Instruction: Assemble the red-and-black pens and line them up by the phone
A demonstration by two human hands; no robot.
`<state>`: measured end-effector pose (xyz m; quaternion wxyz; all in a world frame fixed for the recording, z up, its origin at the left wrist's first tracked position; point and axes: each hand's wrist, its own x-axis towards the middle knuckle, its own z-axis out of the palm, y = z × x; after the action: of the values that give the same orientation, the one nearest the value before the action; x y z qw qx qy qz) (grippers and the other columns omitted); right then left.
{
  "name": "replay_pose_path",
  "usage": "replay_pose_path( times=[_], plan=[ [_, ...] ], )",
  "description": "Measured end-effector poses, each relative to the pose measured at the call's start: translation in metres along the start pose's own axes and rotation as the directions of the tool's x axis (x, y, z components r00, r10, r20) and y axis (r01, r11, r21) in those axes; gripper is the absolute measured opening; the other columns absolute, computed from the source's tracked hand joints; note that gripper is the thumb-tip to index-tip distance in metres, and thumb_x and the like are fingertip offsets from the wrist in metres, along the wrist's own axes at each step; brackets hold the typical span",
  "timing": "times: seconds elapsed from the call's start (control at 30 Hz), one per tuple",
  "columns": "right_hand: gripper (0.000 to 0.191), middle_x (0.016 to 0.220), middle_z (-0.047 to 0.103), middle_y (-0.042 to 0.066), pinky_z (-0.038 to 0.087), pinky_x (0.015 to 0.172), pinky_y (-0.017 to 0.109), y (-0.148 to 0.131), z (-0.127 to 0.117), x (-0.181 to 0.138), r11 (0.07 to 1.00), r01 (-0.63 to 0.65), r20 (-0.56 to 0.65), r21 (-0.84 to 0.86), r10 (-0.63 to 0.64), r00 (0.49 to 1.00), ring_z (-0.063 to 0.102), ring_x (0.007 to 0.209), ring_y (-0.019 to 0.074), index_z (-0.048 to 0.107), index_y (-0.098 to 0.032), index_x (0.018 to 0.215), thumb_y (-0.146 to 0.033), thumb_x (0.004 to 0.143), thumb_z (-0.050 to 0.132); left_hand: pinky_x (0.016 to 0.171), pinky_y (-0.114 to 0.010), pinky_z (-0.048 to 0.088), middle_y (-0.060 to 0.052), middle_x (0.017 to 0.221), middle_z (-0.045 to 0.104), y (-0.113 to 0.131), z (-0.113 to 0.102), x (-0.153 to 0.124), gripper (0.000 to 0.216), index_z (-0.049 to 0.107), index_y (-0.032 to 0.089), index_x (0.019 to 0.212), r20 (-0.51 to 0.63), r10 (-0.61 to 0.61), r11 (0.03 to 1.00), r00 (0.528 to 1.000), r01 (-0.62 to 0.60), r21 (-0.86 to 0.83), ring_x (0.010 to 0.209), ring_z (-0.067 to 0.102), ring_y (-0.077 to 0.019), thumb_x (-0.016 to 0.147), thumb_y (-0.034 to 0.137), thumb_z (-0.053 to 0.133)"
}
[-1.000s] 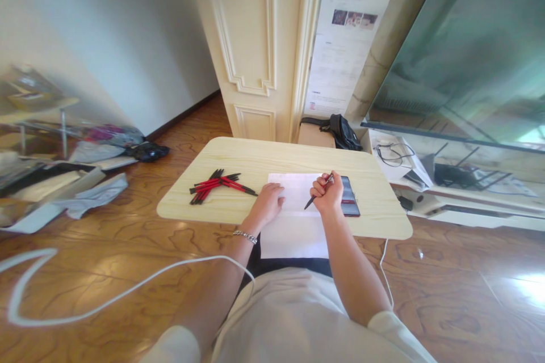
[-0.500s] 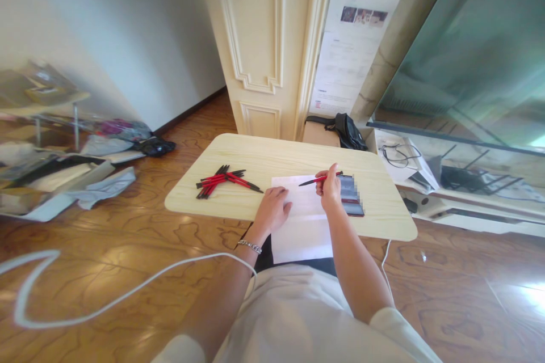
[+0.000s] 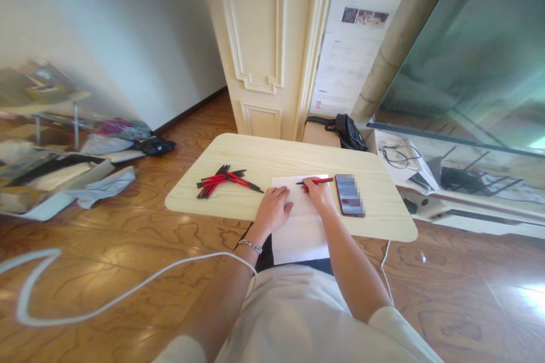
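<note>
Red pen (image 3: 326,180) pinched in right hand (image 3: 317,194), left hand (image 3: 273,210) loosely open on white paper (image 3: 298,238)

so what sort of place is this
Probably a room in someone's home, perhaps a living room: there's wood-patterned flooring, cream moulded panelling and what looks like a large television.

Sheet: plain white rectangular paper sheet (image 3: 300,232), spread out, long sides running away from the person
Pen: slim, straight red-and-black pen (image 3: 326,180), held crosswise at the sheet's far part
Pen tip: black, pointing left over the sheet, contact unclear
</note>
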<state>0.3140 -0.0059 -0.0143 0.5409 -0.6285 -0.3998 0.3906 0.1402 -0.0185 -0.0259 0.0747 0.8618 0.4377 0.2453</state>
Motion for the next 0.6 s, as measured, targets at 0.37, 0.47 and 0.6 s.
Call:
replay_pose_path(
  times=[0.37, 0.47, 0.6],
  plan=[
    [0.017, 0.060, 0.066, 0.001, 0.041, 0.054, 0.025, 0.0061, 0.0082, -0.0038, 0.953, 0.115, -0.041, -0.280, -0.131, 0.991, 0.059, 0.057, 0.0165, 0.067, -0.020, 0.066, -0.032, 0.066, 0.055, 0.106, -0.040, 0.031, -0.011, 0.129, 0.055, -0.0031, 0.0046, 0.0004, 0.038, 0.059, 0.015, 0.120, 0.003, 0.000, 1.000, 1.000, 0.000, 0.010, 0.116, 0.048, -0.0269, 0.086, 0.030, 0.052],
    [0.016, 0.059, 0.066, 0.001, 0.041, 0.053, 0.025, 0.0056, 0.0088, -0.0028, 0.950, 0.097, -0.089, -0.296, -0.129, 0.988, 0.059, 0.056, 0.0170, 0.066, -0.019, 0.064, -0.031, 0.066, 0.054, 0.105, -0.041, 0.032, -0.011, 0.129, 0.055, -0.0030, 0.0039, 0.0006, 0.037, 0.059, 0.015, 0.120, 0.006, -0.010, 1.000, 1.000, 0.010, 0.011, 0.116, 0.048, -0.0269, 0.086, 0.029, 0.053],
    [0.017, 0.059, 0.066, 0.003, 0.041, 0.055, 0.026, 0.0049, 0.0081, -0.0018, 0.944, 0.080, -0.130, -0.319, -0.127, 0.983, 0.059, 0.058, 0.0176, 0.067, -0.019, 0.064, -0.030, 0.066, 0.054, 0.105, -0.042, 0.031, -0.011, 0.129, 0.056, -0.0015, 0.0016, 0.0013, 0.036, 0.059, 0.016, 0.119, 0.014, -0.007, 1.000, 1.000, 0.007, 0.004, 0.116, 0.049, -0.0267, 0.085, 0.028, 0.053]
  ],
)
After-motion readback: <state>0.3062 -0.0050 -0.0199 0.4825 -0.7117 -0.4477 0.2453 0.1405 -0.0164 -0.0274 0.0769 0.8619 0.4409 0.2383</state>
